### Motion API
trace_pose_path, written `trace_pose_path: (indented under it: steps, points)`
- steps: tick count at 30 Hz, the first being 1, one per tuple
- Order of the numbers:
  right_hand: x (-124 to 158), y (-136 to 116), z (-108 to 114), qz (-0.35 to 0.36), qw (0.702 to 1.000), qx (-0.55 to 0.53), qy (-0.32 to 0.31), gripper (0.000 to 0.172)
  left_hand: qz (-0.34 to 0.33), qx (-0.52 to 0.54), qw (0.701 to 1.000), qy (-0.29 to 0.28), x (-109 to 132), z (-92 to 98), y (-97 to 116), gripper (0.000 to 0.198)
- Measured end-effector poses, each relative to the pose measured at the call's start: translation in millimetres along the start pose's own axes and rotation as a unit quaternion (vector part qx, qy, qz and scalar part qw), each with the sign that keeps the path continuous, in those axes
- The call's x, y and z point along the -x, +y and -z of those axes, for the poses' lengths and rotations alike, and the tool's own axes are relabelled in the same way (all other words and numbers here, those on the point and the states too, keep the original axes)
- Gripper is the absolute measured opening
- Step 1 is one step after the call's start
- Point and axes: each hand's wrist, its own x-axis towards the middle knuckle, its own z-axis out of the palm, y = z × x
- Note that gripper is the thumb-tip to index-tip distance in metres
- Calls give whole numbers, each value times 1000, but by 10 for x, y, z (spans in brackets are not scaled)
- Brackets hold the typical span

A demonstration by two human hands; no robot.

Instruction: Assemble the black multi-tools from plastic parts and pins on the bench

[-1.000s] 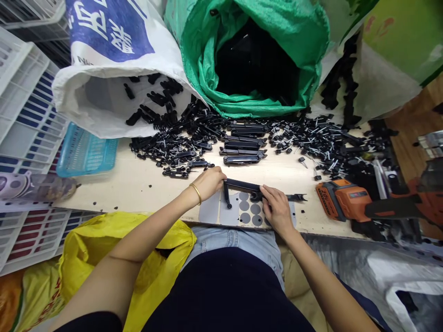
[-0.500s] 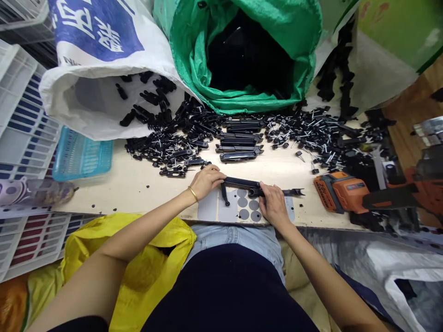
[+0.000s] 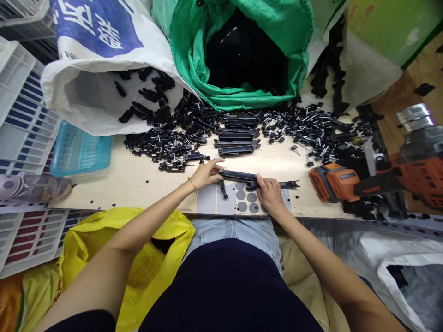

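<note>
A long black plastic bar point(image 3: 238, 175) lies crosswise between my two hands, just above the worktop. My left hand point(image 3: 205, 175) has its thumb and a finger at the bar's left end, with the index finger raised above it. At the right end, my right hand point(image 3: 270, 192) wraps its fingers round the bar. A short black arm point(image 3: 223, 189) points down from near the left end. Another black piece with a forked tip point(image 3: 290, 184) sticks out to the right beyond my right hand. How these pieces join is hidden by my fingers.
Several similar black bars point(image 3: 237, 150) lie stacked ahead. Small black parts point(image 3: 176, 148) are heaped left, black-headed pins point(image 3: 313, 131) right. Behind stand a white sack point(image 3: 69, 74) and a green sack point(image 3: 188, 55). An orange cordless drill point(image 3: 337, 182) lies right, a blue basket point(image 3: 81, 152) left.
My left index finger has lifted off the bar's left end. The bar has turned a little, showing more of its shiny face. My right hand keeps its hold; the view has shifted slightly.
</note>
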Motion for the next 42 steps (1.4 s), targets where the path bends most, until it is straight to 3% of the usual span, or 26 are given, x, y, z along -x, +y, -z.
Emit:
trace_pose_path:
  steps: [7, 12, 15, 18, 20, 22, 25, 28, 33, 35, 38, 42]
  points:
    - [-18, 99, 1, 20, 1000, -1, -19, 56, 12, -40, 998, 48, -10, -177, 6, 29]
    - [-78, 237, 26, 77, 996, -9, -51, 52, -6, -101, 995, 9, -37, -125, 28, 26]
    - [-95, 212, 33, 48, 998, -11, -50, 51, -65, -175, 982, -35, 26, -50, 68, 47]
    - [-107, 93, 77, 14, 999, -32, -41, 52, -168, -298, 935, -95, 123, -69, 195, 87]
    - [-123, -14, 149, 2, 997, -64, -39, 52, -208, -360, 902, -120, 162, -155, 332, 99]
    - [-149, -117, 252, 0, 994, -102, -39, 51, -215, -387, 887, -130, 163, -259, 490, 96]
    - [-191, -223, 420, -5, 986, -158, -43, 49, -172, -387, 896, -131, 117, -346, 704, 79]
    - [-222, -269, 546, -10, 980, -192, -56, 50, -138, -386, 904, -121, 82, -321, 837, 70]
    - [-252, -233, 700, 19, 983, -168, -72, 49, -140, -404, 895, -128, 106, -217, 885, 68]
    - [-270, -175, 789, 33, 989, -96, -104, 42, -148, -402, 894, -130, 117, -176, 872, 65]
    - [-316, -94, 950, 46, 975, 19, -216, 24, -176, -394, 891, -140, 129, -125, 849, 62]
    - [-359, -104, 1150, 72, 941, 51, -326, 31, -228, -351, 889, -184, 219, -126, 831, 62]
